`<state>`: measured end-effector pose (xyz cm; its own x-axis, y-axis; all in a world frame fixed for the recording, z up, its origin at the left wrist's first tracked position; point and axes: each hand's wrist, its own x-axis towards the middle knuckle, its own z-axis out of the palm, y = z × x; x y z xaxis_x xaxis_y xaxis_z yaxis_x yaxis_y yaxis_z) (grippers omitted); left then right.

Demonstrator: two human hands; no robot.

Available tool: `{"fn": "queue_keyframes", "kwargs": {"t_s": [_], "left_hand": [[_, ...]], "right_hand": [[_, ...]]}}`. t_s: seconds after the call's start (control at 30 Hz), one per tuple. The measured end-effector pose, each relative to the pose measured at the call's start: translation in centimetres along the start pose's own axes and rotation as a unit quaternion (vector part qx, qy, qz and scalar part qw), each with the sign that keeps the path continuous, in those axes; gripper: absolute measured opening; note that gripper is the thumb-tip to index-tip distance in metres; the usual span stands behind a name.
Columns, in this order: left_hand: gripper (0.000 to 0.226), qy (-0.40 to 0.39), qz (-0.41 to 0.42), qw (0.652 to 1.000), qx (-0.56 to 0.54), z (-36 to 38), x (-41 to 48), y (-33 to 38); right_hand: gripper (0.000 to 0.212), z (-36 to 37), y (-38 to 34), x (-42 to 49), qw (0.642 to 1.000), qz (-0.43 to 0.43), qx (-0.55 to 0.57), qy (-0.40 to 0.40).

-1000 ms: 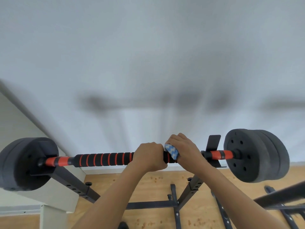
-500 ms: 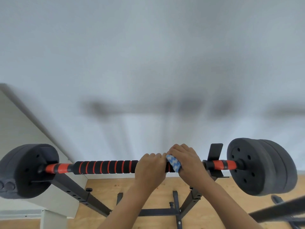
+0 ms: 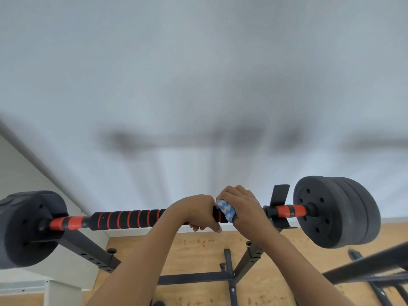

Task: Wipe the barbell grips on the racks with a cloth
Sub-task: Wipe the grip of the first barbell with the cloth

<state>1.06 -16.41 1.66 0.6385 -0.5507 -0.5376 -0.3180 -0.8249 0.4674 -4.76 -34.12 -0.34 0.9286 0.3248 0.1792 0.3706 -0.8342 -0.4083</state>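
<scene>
A barbell lies across a black rack (image 3: 88, 246), its black foam grip (image 3: 130, 218) ringed with orange. My left hand (image 3: 194, 213) wraps round the middle of the grip. Right beside it, my right hand (image 3: 245, 208) holds a blue-and-white cloth (image 3: 225, 210) wrapped against the bar. The two hands almost touch. Dark weight plates sit at the left end (image 3: 26, 228) and the right end (image 3: 335, 213). An orange sleeve (image 3: 289, 210) shows right of my right hand.
A white wall (image 3: 198, 85) stands close behind the bar. The rack's base bars (image 3: 194, 278) cross a wooden floor (image 3: 203, 257) below. Another dark metal frame (image 3: 371, 266) juts in at the lower right. A white post (image 3: 61, 292) stands at the lower left.
The view has shifted slightly. Both hands stay on the bar's middle; my left hand's fingers now curl further under the grip, and the cloth stays under my right hand.
</scene>
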Motion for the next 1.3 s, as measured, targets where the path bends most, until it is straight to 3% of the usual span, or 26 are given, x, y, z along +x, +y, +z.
{"fn": "queue_keyframes", "kwargs": {"t_s": [0.07,0.17,0.3,0.5,0.63,0.7,0.77,0.87,0.97,1.07,1.17,1.3], "left_hand": [[0.028,0.097,0.017,0.992,0.084,0.6,-0.4,0.0],[0.023,0.289,0.021,0.929,0.231,3.3,-1.0,-0.3],[0.032,0.371,0.061,0.885,0.273,6.2,-0.9,-1.3],[0.020,0.293,0.042,0.923,0.247,3.9,-1.1,-0.8],[0.025,0.112,0.013,0.987,0.118,1.4,-0.5,-0.8],[0.029,0.034,0.011,0.999,0.024,0.5,-0.3,-0.9],[0.030,0.006,0.017,0.999,-0.028,-0.1,-0.3,-0.9],[0.029,0.096,0.034,0.993,0.062,0.6,-0.4,-0.8],[0.024,0.304,0.026,0.921,0.242,4.3,-0.1,-0.7],[0.030,0.409,0.034,0.870,0.273,7.6,0.0,-0.5],[0.036,0.406,0.012,0.878,0.253,7.1,0.1,0.0],[0.014,0.306,-0.029,0.919,0.247,4.8,-0.6,0.7]], "right_hand": [[0.043,-0.2,0.2,0.3,1.000,0.003,0.007,-0.004],[0.042,-0.2,0.0,0.4,1.000,0.006,0.008,-0.009],[0.039,-0.1,-0.2,0.4,1.000,-0.001,-0.007,-0.011],[0.047,0.2,-0.5,0.5,0.998,-0.006,-0.053,-0.013],[0.046,-0.1,-0.6,0.6,0.998,-0.004,-0.051,-0.022],[0.045,-0.1,-0.6,0.3,0.999,-0.004,-0.042,-0.025],[0.045,-0.2,-0.6,0.2,0.999,-0.003,-0.039,-0.024],[0.045,-0.2,-0.8,0.3,0.998,0.010,-0.060,-0.018],[0.048,-0.1,-0.8,0.4,0.998,0.019,-0.062,-0.020],[0.045,0.0,-0.6,0.2,0.998,0.018,-0.053,-0.018],[0.044,0.0,-0.7,0.1,0.999,0.009,-0.048,-0.015],[0.046,-0.2,-0.5,0.3,0.999,-0.002,-0.036,-0.023]]}}
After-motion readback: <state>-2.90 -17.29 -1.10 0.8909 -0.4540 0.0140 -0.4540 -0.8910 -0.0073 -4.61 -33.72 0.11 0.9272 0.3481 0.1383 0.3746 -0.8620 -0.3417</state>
